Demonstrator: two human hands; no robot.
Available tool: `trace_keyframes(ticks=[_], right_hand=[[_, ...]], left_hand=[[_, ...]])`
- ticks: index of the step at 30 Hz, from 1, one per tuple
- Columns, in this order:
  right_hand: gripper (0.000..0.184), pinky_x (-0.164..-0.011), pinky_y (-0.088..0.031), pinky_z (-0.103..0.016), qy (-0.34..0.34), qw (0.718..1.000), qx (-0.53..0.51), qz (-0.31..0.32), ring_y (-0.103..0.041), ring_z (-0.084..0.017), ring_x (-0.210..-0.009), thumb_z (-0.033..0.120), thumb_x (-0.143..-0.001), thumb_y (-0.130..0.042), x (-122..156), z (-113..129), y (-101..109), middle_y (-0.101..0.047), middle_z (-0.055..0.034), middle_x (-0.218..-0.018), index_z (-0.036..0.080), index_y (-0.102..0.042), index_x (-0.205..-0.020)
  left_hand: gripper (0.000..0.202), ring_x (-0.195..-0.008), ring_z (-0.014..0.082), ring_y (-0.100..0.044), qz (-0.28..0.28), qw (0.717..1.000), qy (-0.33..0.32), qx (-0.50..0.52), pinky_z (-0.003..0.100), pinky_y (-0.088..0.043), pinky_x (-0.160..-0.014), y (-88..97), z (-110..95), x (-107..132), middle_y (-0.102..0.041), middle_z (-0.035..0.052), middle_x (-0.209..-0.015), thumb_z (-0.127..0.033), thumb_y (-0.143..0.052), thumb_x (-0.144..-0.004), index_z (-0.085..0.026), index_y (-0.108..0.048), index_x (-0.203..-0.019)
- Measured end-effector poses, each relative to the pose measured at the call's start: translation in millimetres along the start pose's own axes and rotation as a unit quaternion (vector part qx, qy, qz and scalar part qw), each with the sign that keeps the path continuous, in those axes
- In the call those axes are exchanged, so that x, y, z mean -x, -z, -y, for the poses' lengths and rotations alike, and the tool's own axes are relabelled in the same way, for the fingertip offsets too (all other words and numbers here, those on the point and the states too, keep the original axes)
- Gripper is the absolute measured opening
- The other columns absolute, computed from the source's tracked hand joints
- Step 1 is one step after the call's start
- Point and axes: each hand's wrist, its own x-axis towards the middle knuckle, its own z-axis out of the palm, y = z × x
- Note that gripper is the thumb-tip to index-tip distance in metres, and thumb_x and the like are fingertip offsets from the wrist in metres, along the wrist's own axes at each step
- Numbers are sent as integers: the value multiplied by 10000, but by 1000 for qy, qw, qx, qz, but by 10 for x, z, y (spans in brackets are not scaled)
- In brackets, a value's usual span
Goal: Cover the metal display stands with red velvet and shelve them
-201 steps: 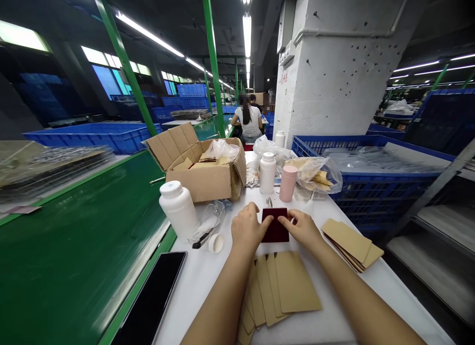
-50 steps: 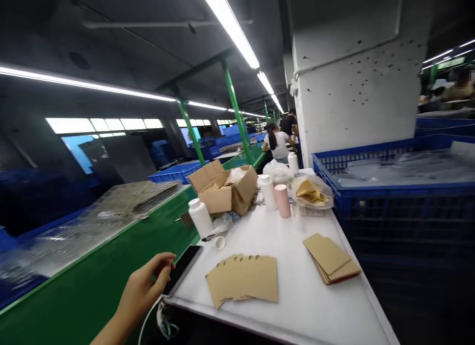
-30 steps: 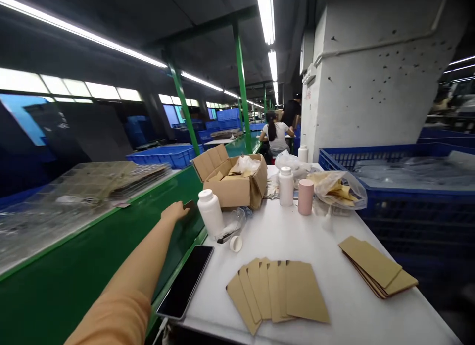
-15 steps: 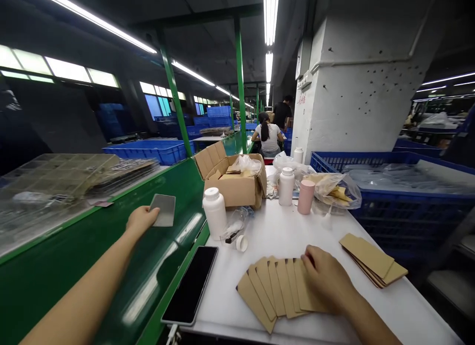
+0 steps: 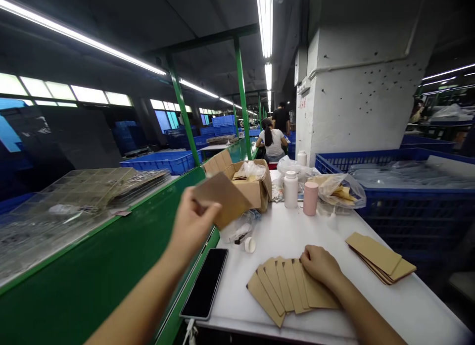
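My left hand (image 5: 195, 219) is raised over the edge of the green conveyor, pinching a thin, flat rectangular sheet (image 5: 224, 199) by its left side. The sheet is blurred, greyish-brown and seems partly see-through. My right hand (image 5: 321, 266) is closed at the upper edge of the rightmost of several kraft paper envelopes (image 5: 276, 285); its fingertips are partly hidden. The envelopes lie fanned out on the white table (image 5: 233, 298). Farther right lies a stack of similar kraft envelopes (image 5: 380, 256).
A phone (image 5: 206, 283) lies at the left table edge by the green conveyor (image 5: 146, 226). Behind stand an open cardboard box (image 5: 256, 191), a white bottle (image 5: 290, 189) and a pink jar (image 5: 310, 199). A blue crate (image 5: 401, 206) is at right; two people (image 5: 272, 142) are farther back.
My left hand has lifted the sheet from over the conveyor, up and to the right, in front of the cardboard box. My right hand stays at the fanned envelopes. The view has shifted slightly.
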Motion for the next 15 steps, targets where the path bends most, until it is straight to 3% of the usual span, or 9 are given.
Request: trace_keyframes(ticks=[4, 8, 11, 15], right_hand=[[330, -548, -289, -251, -14, 999, -17, -28, -619, -169, -713, 295, -897, -307, 47, -22, 19, -692, -40, -799, 199, -558, -708], [362, -565, -295, -273, -14, 999, 3, -39, -637, -219, -750, 380, -902, -337, 69, 37, 1, -702, -73, -817, 204, -607, -737], [311, -591, -324, -293, -15, 999, 24, -43, -649, -254, -773, 314, -876, -372, 54, 100, -25, -705, -113, -853, 188, -645, -798], [265, -596, -332, -296, -16, 998, 28, -52, -649, -254, -776, 250, -842, -403, 29, 146, -47, -703, -121, -860, 170, -650, -787]], left_hand=[[309, -703, 134, -559, 155, 986, 36, 45, 234, -439, -636, -925, 584, 233, -552, -30, -754, -201, -609, -717, -203, -447, -980], [254, -576, 104, -455, 181, 982, 44, 25, 212, -348, -550, -1606, 1217, 272, -450, -67, -633, -85, -561, -668, -203, -431, -851], [279, -603, 109, -439, 170, 984, 57, 0, 217, -325, -568, -1859, 1560, 237, -436, -64, -634, -27, -534, -625, -202, -427, -813], [288, -587, 118, -428, 170, 982, 80, -19, 225, -310, -551, -1938, 1851, 234, -434, -64, -619, -25, -525, -621, -210, -413, -812]])
